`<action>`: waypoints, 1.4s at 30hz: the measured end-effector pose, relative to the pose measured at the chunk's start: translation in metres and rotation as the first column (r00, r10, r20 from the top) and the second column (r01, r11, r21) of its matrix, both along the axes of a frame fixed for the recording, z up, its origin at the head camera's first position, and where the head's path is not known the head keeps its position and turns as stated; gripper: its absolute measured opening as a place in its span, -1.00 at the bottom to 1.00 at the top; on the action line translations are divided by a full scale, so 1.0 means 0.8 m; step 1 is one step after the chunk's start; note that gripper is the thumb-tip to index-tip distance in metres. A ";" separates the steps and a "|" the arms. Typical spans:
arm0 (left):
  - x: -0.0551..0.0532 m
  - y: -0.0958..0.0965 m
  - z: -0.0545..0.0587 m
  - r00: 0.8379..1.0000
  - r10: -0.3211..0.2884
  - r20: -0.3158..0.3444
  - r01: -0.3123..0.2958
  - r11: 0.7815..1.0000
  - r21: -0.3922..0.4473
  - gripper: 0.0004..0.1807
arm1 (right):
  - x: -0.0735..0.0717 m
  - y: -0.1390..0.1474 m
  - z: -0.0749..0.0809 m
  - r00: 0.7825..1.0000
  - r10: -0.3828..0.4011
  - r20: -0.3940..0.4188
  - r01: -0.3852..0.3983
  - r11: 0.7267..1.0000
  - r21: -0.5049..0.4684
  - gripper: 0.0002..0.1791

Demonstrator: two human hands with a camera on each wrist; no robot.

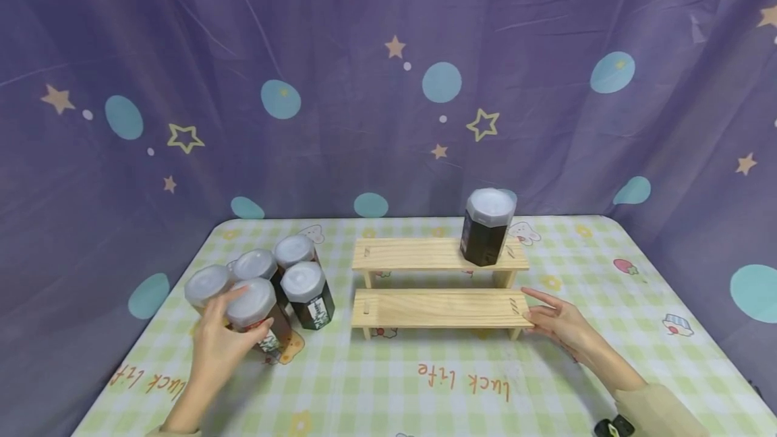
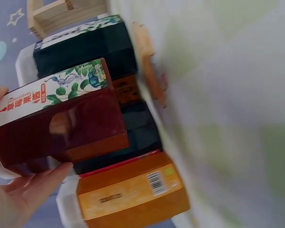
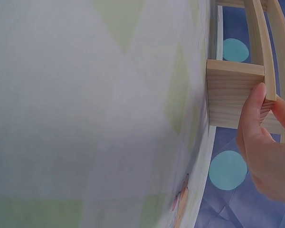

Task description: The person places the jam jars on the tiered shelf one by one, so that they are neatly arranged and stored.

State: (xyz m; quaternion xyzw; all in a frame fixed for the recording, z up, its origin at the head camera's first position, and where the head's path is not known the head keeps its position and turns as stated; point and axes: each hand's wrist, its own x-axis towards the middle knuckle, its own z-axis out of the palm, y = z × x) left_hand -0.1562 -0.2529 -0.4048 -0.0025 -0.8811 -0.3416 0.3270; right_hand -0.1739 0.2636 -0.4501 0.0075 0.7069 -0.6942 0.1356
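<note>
My left hand (image 1: 221, 342) grips a dark red jar (image 2: 61, 121) with a whitish lid (image 1: 251, 302), thumb on one side and fingers on the other. In the left wrist view its base appears raised off the tablecloth. Close around it stand a dark jar (image 1: 312, 305), an orange-labelled jar (image 2: 133, 194) and others with whitish lids. My right hand (image 1: 561, 326) holds the right end of the lower board of a two-step wooden rack (image 1: 437, 309), its fingertips (image 3: 257, 95) against the end. Another dark jar (image 1: 483, 238) stands on the upper board, toward the right.
A green checked tablecloth (image 1: 461, 396) with printed drawings and lettering covers the table. Behind it hangs a purple curtain (image 1: 340, 140) with stars and blue dots. A dark watch (image 1: 614, 426) sits at the right sleeve.
</note>
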 end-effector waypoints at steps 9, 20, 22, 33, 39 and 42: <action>0.004 -0.008 0.024 0.997 -0.059 0.053 0.059 0.998 0.001 -0.31 | -0.001 0.002 0.001 1.000 0.006 -0.003 -0.006 1.000 -0.004 -0.27; 0.007 -0.004 0.075 0.990 -0.116 0.086 0.123 0.989 -0.077 -0.34 | -0.001 0.002 0.001 1.000 0.005 0.002 -0.005 1.000 0.013 -0.25; 0.006 -0.003 0.084 0.987 -0.133 0.093 0.141 0.987 -0.080 -0.33 | -0.001 0.001 0.002 1.000 0.005 0.001 -0.005 1.000 0.015 -0.25; -0.009 0.004 0.111 0.985 -0.161 0.055 0.167 0.977 -0.134 -0.33 | 0.000 0.000 0.001 1.000 0.008 0.002 -0.008 1.000 0.004 -0.27; -0.017 0.013 0.122 0.981 -0.179 0.082 0.188 0.975 -0.118 -0.31 | 0.001 0.000 0.002 1.000 0.012 -0.004 -0.012 1.000 -0.007 -0.27; -0.023 0.017 0.125 0.976 -0.205 0.068 0.212 0.971 -0.112 -0.31 | 0.001 -0.001 0.002 1.000 0.012 -0.005 -0.012 1.000 -0.007 -0.27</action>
